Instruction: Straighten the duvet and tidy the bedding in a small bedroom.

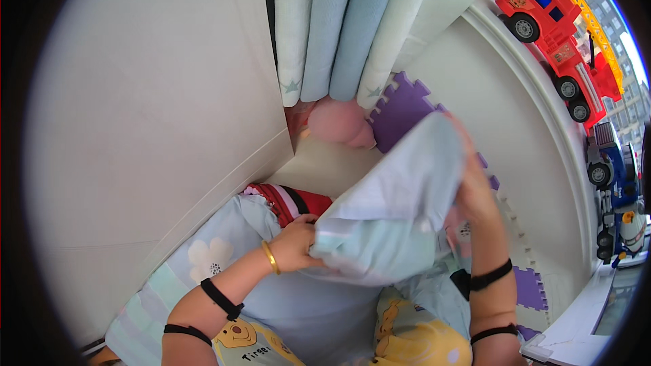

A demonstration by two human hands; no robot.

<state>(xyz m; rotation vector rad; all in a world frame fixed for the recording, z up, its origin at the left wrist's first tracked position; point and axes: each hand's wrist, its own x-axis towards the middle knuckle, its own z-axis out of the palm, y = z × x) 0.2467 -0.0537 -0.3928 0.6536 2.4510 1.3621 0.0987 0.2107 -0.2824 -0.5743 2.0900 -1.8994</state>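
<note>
"Pale-blue cloth (393,210), raised between two hands! What does good handling look like?"

"Fingers first: the left hand (293,245) pinches an edge. I'd keep that grip firm and draw the far side away evenly, so creases open."

"And where's the cloth against those fingers?"

"Its left edge sits in the left ones. Its right side meets the right hand (472,193), blurred and part hidden; I can't tell how tightly that closes. Outward, flower-print bedding (210,257), then purple foam mat (400,112)!"
</note>
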